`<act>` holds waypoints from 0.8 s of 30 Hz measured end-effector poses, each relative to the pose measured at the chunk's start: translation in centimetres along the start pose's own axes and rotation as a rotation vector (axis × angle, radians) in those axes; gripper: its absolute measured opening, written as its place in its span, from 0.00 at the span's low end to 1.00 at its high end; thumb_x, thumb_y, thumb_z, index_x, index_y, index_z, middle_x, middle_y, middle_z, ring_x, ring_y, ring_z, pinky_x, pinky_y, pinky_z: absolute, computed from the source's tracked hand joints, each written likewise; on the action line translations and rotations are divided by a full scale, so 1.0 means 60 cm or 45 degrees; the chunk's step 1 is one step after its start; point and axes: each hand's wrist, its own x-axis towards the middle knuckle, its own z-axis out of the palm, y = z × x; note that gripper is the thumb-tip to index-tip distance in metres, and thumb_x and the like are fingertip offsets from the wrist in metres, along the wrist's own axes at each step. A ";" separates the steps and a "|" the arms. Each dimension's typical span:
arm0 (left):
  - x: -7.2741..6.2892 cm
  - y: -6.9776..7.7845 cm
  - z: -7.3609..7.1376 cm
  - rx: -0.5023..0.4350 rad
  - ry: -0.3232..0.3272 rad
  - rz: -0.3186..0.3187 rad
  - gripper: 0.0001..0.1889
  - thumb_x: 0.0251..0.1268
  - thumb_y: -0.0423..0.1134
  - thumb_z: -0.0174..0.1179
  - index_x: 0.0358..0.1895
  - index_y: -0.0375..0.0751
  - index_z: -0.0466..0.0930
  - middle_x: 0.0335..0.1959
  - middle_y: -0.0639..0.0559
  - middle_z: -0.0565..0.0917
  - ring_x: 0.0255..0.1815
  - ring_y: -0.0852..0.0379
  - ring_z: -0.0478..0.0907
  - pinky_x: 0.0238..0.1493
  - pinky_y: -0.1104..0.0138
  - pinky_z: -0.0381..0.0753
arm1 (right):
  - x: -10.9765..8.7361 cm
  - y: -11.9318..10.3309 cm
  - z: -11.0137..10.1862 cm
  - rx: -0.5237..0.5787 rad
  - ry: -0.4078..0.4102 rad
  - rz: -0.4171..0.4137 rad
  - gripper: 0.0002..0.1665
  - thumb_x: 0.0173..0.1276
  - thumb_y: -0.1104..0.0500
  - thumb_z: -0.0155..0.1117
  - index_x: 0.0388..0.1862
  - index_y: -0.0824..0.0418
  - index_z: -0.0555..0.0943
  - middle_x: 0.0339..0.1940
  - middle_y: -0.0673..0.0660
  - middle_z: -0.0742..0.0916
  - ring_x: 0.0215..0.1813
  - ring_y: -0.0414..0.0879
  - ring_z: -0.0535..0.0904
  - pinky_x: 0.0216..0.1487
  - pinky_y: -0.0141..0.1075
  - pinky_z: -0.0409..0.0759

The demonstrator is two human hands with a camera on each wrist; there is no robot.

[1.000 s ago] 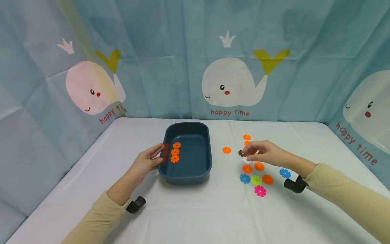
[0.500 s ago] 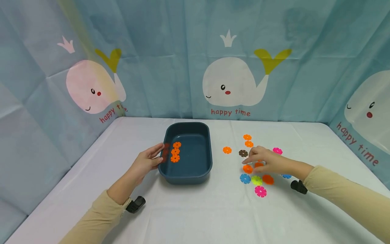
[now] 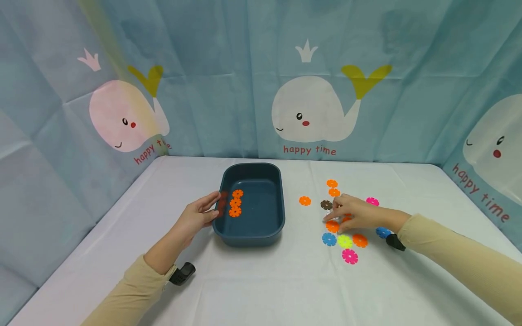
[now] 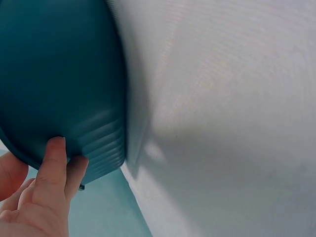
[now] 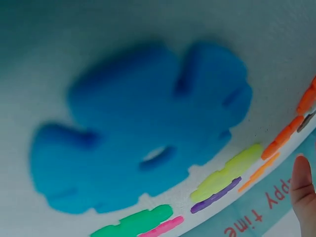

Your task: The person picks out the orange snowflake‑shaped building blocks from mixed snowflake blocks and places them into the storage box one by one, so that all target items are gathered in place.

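My left hand (image 3: pixel 199 213) grips the left rim of a dark blue plastic bin (image 3: pixel 263 222). In the left wrist view its thumb lies over the rim and its fingers (image 4: pixel 52 168) press the ribbed outer wall. Orange snowflake discs (image 3: pixel 235 202) lie inside the bin near the left wall, which mirrors them. My right hand (image 3: pixel 354 213) is low over the scattered discs, thumb and finger bent on either side of an orange snowflake disc (image 3: pixel 332 226); I cannot tell whether they pinch it. The hand partly hides a white disc. Just behind lies a brown disc (image 3: pixel 326 205).
More snowflake discs lie around the right hand: a blue one (image 3: pixel 329 239), a lime one (image 3: pixel 345 241), an orange one (image 3: pixel 360 240) and pink ones (image 3: pixel 350 256). Another orange disc (image 3: pixel 305 200) sits between bin and pile. A whale-print curtain (image 3: pixel 228 90) stands behind the white tablecloth (image 3: pixel 261 290).
My right hand has come down and towards me, from beside the brown and white discs to the orange disc in front. The left hand stays on the bin.
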 end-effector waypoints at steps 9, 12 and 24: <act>0.001 -0.001 0.001 0.021 0.009 0.003 0.32 0.74 0.28 0.49 0.78 0.42 0.52 0.76 0.44 0.57 0.63 0.45 0.73 0.60 0.55 0.74 | 0.008 -0.001 -0.002 0.041 -0.105 0.111 0.17 0.59 0.55 0.74 0.47 0.55 0.87 0.36 0.45 0.75 0.44 0.41 0.68 0.38 0.31 0.74; 0.001 -0.001 0.001 0.018 0.008 0.003 0.32 0.74 0.28 0.49 0.78 0.42 0.52 0.76 0.44 0.57 0.63 0.44 0.72 0.60 0.55 0.74 | 0.013 -0.001 -0.002 0.084 -0.144 0.152 0.14 0.59 0.55 0.73 0.45 0.54 0.85 0.36 0.45 0.76 0.45 0.43 0.68 0.39 0.32 0.75; 0.001 0.000 0.000 -0.005 0.004 0.004 0.31 0.74 0.27 0.48 0.78 0.41 0.51 0.76 0.43 0.56 0.67 0.41 0.68 0.64 0.51 0.70 | 0.033 0.003 -0.007 0.154 -0.260 0.351 0.15 0.58 0.55 0.75 0.42 0.52 0.80 0.38 0.47 0.75 0.47 0.46 0.69 0.44 0.34 0.76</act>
